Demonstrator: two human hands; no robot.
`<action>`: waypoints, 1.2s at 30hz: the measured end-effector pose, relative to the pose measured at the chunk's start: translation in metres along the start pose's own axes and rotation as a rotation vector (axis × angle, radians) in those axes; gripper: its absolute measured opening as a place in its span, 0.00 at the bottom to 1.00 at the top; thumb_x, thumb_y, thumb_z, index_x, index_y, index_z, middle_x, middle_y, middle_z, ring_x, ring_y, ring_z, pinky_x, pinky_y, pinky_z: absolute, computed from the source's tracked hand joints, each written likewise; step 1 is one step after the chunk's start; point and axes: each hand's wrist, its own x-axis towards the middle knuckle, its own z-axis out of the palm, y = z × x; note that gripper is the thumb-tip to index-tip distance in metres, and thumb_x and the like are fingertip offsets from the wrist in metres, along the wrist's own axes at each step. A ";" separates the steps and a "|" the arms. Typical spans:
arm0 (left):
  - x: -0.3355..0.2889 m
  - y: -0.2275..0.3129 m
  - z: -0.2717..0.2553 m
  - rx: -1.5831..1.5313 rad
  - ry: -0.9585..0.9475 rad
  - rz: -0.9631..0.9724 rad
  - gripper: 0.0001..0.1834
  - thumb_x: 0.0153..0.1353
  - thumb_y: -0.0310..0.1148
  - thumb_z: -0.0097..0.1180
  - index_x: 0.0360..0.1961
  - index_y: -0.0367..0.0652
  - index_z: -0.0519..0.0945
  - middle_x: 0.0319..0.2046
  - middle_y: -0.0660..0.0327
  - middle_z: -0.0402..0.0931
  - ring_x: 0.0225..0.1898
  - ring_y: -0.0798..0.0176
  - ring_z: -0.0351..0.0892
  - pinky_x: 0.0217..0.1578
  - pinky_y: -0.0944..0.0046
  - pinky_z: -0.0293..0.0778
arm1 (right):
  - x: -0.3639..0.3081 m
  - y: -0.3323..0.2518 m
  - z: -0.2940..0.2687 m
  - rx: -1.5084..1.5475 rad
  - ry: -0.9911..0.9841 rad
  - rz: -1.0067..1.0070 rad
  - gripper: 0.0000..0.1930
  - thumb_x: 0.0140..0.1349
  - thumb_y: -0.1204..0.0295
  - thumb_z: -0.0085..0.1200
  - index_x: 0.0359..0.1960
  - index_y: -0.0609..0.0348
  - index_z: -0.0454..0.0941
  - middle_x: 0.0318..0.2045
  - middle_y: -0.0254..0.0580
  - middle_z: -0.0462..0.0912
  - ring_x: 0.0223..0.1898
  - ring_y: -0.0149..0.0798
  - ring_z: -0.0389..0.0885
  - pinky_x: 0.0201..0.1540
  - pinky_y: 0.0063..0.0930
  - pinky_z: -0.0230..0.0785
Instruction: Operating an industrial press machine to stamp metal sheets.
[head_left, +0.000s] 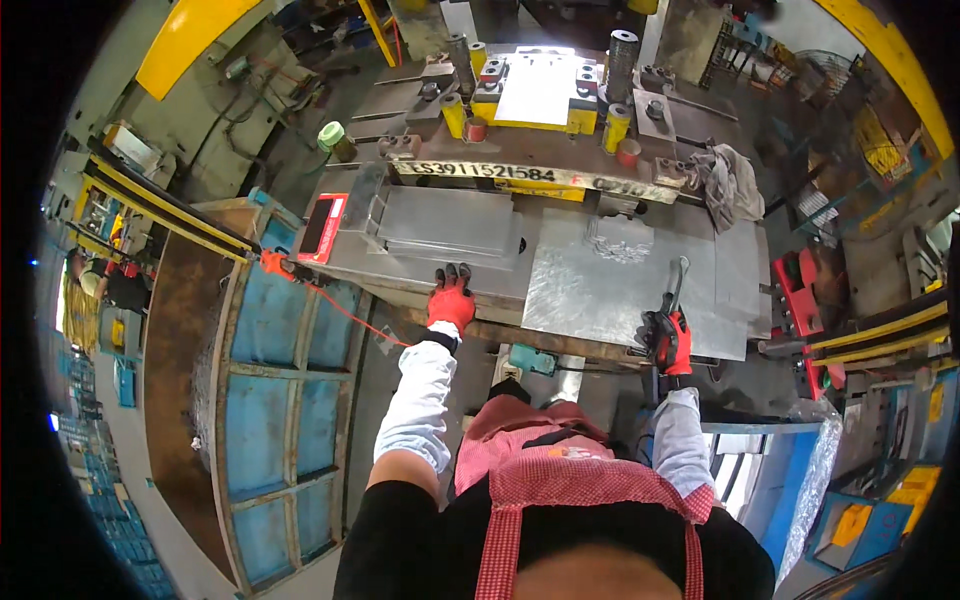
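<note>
My left hand [452, 304], in a red glove with dark fingertips, reaches to the near edge of a stack of flat grey metal sheets [450, 222]. Its fingers are spread, and nothing shows in them. My right hand [670, 340], gloved alike, is closed around a slim grey metal hand tool [681, 284] with a rounded head; its exact kind is unclear. The tool's head lies over a large bare metal plate [570, 280]. Several small flat metal pieces [620, 238] are heaped at that plate's far side, beyond my right hand.
Behind the worktop stands a press die with a bright plate [538, 88], yellow blocks and dark posts [622, 60]. A grey rag [732, 186] hangs at the right. A red-framed dark panel [322, 228] lies at the left, above a blue-panelled bin [265, 400]. An orange cord [350, 318] crosses there.
</note>
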 end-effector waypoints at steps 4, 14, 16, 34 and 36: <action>0.000 -0.002 0.003 0.061 0.066 0.039 0.30 0.52 0.42 0.49 0.58 0.56 0.59 0.62 0.57 0.49 0.62 0.50 0.48 0.55 0.49 0.55 | -0.003 -0.006 0.006 0.092 -0.110 0.040 0.08 0.55 0.71 0.49 0.35 0.56 0.65 0.26 0.45 0.75 0.20 0.39 0.74 0.22 0.34 0.70; 0.004 -0.006 0.009 0.066 0.077 0.027 0.28 0.52 0.42 0.48 0.57 0.56 0.61 0.61 0.57 0.51 0.61 0.50 0.51 0.53 0.50 0.58 | 0.000 -0.001 0.003 -0.001 0.089 0.077 0.08 0.56 0.70 0.48 0.34 0.57 0.65 0.27 0.46 0.75 0.21 0.40 0.74 0.24 0.37 0.71; 0.005 -0.006 0.009 0.063 0.073 0.027 0.27 0.52 0.42 0.48 0.55 0.55 0.63 0.61 0.57 0.52 0.61 0.50 0.52 0.53 0.50 0.58 | 0.002 0.002 -0.001 -0.018 0.075 0.084 0.07 0.56 0.69 0.48 0.35 0.55 0.65 0.28 0.46 0.75 0.22 0.40 0.73 0.25 0.38 0.71; 0.009 -0.009 0.010 0.078 0.068 0.082 0.30 0.52 0.42 0.48 0.59 0.56 0.59 0.61 0.53 0.49 0.61 0.45 0.48 0.57 0.55 0.56 | -0.004 -0.004 0.006 0.117 -0.010 0.072 0.12 0.54 0.75 0.49 0.40 0.54 0.64 0.26 0.43 0.74 0.20 0.35 0.71 0.20 0.31 0.67; 0.007 -0.008 0.007 0.047 0.068 0.082 0.29 0.52 0.42 0.48 0.58 0.55 0.61 0.61 0.54 0.49 0.62 0.45 0.48 0.57 0.55 0.56 | -0.002 -0.002 0.003 0.089 0.020 0.057 0.13 0.54 0.75 0.48 0.41 0.54 0.64 0.27 0.43 0.73 0.20 0.35 0.71 0.20 0.30 0.67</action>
